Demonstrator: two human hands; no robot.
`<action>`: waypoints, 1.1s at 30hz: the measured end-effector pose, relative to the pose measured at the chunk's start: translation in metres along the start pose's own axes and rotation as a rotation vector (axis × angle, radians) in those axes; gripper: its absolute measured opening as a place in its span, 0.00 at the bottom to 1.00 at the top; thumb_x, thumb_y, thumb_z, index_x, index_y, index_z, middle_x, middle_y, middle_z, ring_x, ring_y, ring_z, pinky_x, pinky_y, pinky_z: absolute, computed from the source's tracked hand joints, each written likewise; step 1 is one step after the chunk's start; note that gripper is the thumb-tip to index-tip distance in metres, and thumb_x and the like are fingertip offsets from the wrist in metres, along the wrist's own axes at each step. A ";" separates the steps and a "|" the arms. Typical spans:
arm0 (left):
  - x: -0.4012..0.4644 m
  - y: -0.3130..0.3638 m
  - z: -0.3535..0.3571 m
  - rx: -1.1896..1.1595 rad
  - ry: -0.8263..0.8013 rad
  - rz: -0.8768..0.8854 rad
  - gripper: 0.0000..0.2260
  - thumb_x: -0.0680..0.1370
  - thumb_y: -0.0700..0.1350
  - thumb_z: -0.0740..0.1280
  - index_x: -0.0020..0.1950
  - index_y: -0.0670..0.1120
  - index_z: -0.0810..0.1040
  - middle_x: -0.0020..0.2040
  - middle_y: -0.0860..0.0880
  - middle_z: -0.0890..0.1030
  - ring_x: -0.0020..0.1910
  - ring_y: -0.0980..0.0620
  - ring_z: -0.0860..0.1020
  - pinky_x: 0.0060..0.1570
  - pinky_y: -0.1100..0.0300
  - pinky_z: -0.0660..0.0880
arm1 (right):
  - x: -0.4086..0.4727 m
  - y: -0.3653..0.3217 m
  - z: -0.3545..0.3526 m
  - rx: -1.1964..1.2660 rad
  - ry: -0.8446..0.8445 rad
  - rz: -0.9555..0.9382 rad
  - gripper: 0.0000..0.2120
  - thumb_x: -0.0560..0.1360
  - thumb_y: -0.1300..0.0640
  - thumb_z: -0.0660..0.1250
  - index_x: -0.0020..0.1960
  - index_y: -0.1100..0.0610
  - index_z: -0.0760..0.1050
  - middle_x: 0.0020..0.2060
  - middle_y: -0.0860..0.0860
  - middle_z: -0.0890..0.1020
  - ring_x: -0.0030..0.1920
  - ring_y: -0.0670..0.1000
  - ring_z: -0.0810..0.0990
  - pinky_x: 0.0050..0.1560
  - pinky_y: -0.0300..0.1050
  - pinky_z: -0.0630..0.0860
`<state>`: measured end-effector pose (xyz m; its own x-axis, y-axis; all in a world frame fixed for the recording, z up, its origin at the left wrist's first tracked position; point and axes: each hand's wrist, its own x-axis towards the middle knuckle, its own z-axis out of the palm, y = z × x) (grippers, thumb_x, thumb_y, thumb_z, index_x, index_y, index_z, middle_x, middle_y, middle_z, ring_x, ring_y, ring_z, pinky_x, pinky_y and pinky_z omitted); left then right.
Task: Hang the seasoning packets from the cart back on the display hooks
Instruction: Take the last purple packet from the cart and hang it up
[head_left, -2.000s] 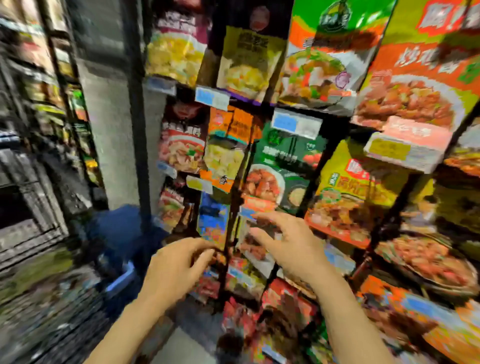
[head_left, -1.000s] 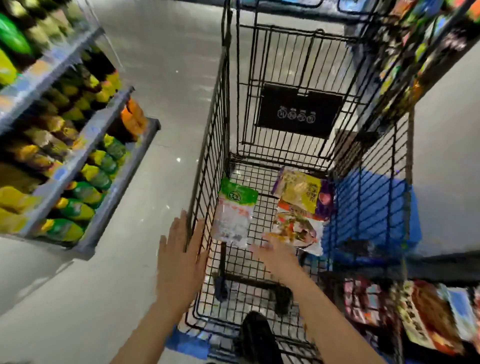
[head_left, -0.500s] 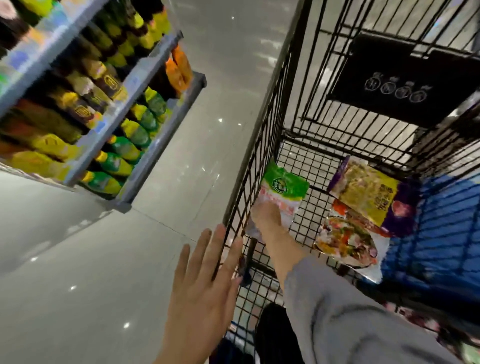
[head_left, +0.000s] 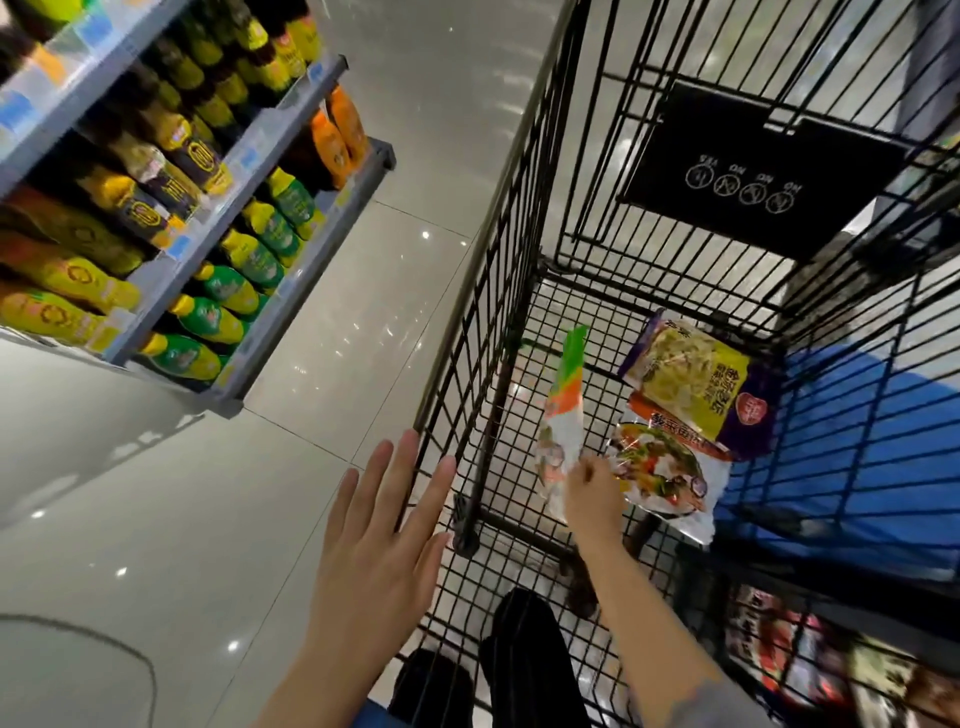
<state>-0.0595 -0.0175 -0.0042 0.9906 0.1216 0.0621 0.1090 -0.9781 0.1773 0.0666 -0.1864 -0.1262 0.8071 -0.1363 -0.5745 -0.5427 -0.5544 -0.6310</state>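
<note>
Person's body, head view. Both hands, left (head_left: 376, 540) and right (head_left: 592, 493), are showing bare, no gloves or rings visible. A grey sleeve (head_left: 722, 701) is covering the right upper forearm; the left forearm is showing no sleeve. Dark trousers (head_left: 524, 665) are showing near.

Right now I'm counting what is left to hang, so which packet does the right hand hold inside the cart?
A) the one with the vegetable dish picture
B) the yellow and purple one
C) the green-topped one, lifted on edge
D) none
C: the right hand grips the lower end of the green-topped packet, tipped up on edge, while the two other packets lie flat on the cart floor.
</note>
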 end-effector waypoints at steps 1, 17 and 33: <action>0.000 0.000 0.000 0.011 -0.008 -0.001 0.27 0.76 0.49 0.60 0.74 0.49 0.59 0.76 0.43 0.57 0.74 0.42 0.58 0.67 0.42 0.61 | 0.002 0.008 -0.009 0.009 0.000 0.033 0.09 0.80 0.59 0.55 0.54 0.63 0.70 0.42 0.56 0.75 0.38 0.53 0.72 0.31 0.42 0.66; 0.001 -0.003 0.003 0.040 -0.002 0.006 0.29 0.74 0.49 0.65 0.73 0.49 0.62 0.76 0.43 0.57 0.73 0.43 0.59 0.66 0.42 0.63 | 0.073 -0.015 -0.042 -0.162 0.107 -0.048 0.30 0.75 0.69 0.58 0.73 0.50 0.60 0.63 0.56 0.75 0.57 0.59 0.76 0.47 0.45 0.69; 0.099 0.116 0.064 -0.385 -0.374 0.256 0.23 0.76 0.53 0.59 0.70 0.50 0.67 0.71 0.44 0.67 0.69 0.43 0.65 0.68 0.45 0.59 | -0.049 0.073 -0.098 -0.119 0.191 0.274 0.23 0.73 0.65 0.59 0.65 0.48 0.67 0.51 0.56 0.81 0.48 0.59 0.79 0.40 0.46 0.69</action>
<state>0.0568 -0.1296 -0.0405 0.9508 -0.2464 -0.1877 -0.1062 -0.8285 0.5498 0.0103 -0.3006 -0.0928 0.6702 -0.4378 -0.5993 -0.7233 -0.5661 -0.3953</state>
